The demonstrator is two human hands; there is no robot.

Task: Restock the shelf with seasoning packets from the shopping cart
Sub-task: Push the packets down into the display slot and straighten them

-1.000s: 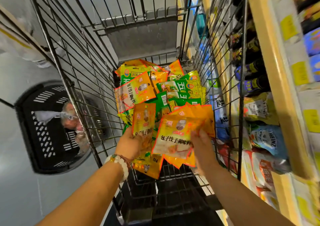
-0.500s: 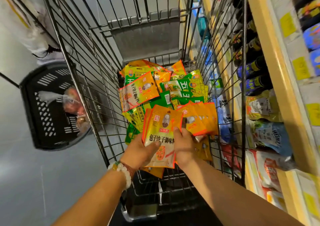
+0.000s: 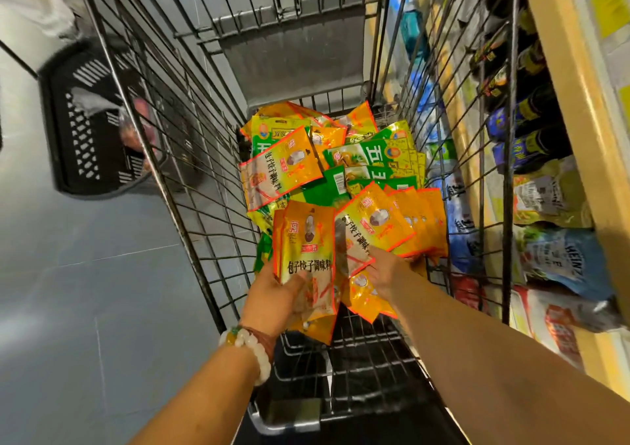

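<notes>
Inside the wire shopping cart (image 3: 191, 185) lies a heap of orange and green seasoning packets (image 3: 371, 158). My left hand (image 3: 272, 296) grips a small upright stack of orange packets (image 3: 306, 240), thumb across the front. My right hand (image 3: 385, 270) holds a fanned bunch of orange packets (image 3: 392, 219) over the cart's right side, fingers hidden under them. More orange packets (image 3: 361, 294) lie below both hands. The shelf (image 3: 579, 110) stands just right of the cart.
The shelf carries dark sauce bottles (image 3: 521, 120) and Heinz pouches (image 3: 566, 264) behind the cart's right wall. A black plastic basket (image 3: 88, 127) with a bag in it sits on the grey floor (image 3: 85, 308) to the left. The grey child-seat flap (image 3: 293, 49) is at the cart's far end.
My left hand took a firmer hold on its stack and stood it upright. My right hand slid right under the fanned bunch, away from the left stack. The view shifted closer.
</notes>
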